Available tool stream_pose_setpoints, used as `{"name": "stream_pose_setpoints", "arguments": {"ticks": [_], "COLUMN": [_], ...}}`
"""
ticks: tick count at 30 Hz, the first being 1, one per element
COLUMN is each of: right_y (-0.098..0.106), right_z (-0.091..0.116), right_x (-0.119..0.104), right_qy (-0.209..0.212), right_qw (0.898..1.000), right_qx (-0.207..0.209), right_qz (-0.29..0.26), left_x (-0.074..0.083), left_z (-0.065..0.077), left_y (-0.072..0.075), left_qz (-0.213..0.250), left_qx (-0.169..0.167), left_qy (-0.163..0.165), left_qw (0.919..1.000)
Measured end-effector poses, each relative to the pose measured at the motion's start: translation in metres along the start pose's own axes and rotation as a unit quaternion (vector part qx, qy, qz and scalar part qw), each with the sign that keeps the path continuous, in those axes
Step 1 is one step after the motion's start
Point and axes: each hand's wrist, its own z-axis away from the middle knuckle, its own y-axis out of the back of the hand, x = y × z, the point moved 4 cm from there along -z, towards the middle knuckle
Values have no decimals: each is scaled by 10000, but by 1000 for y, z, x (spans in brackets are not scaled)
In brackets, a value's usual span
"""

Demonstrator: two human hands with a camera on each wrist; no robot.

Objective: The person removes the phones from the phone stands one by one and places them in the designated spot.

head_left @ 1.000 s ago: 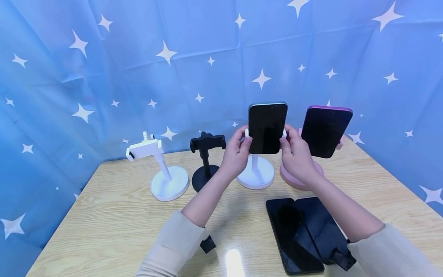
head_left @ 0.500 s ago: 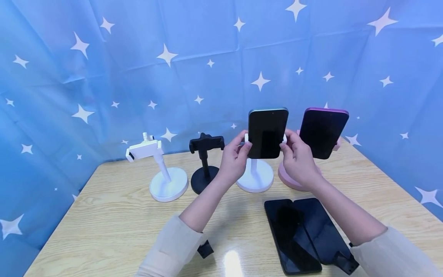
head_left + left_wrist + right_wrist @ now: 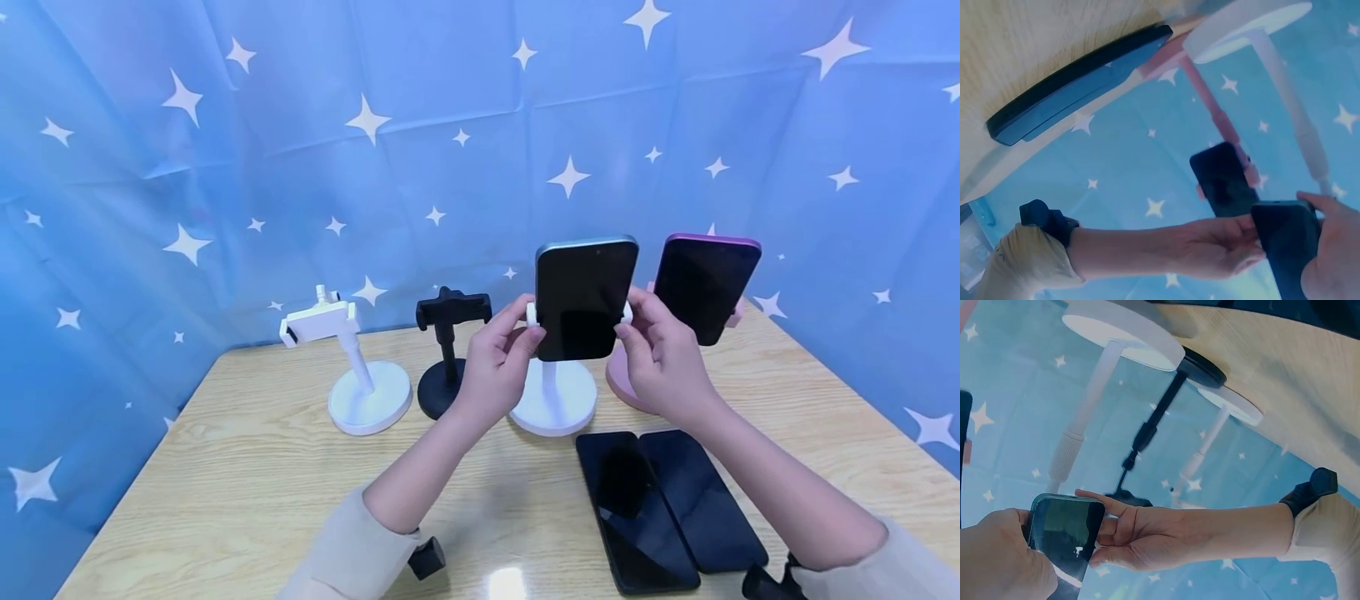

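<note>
A blue-edged phone (image 3: 585, 300) stands upright in the clamp of a white phone stand (image 3: 553, 400), its dark screen toward me. My left hand (image 3: 491, 367) holds the clamp's left end, with the thumb by the phone's edge. On the other side, my right hand (image 3: 671, 362) grips the right end in the same way. Most of the clamp is hidden behind the phone. Both wrist views show the two hands on either side of the phone (image 3: 1066, 534). Close behind my right hand, a pink-edged phone (image 3: 707, 287) sits in a pink stand (image 3: 626, 383).
Two black phones or phone-like slabs (image 3: 637, 517) lie side by side on the wooden table (image 3: 247, 500), below my right forearm. To the left are a black phone stand (image 3: 450, 333) and another white phone stand (image 3: 369, 398), both without phones. A blue star-patterned curtain (image 3: 300, 167) hangs behind.
The blue-edged phone and its white stand have come slightly toward me, with both hands still on the clamp. The other stands and phones stay where they were.
</note>
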Motion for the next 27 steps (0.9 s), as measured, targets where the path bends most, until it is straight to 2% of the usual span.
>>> {"name": "stream_pose_setpoints", "arguments": {"ticks": [10, 16, 19, 27], "right_y": [-5, -12, -14, -18], "right_z": [14, 23, 28, 39], "right_x": [-28, -38, -43, -44], "right_qy": [499, 629, 535, 494], "right_qw": [9976, 9918, 9896, 9890], "right_qx": [-169, -350, -472, -589], "right_qz": [-440, -1060, -1253, -1263], "left_x": [26, 37, 41, 40], "left_z": [31, 50, 57, 73], "left_y": [20, 28, 30, 31], "left_qz": [93, 138, 145, 238], "left_qx": [15, 75, 81, 235], "left_qy": [76, 27, -8, -142], "left_qw": [9999, 9999, 9999, 9993]}}
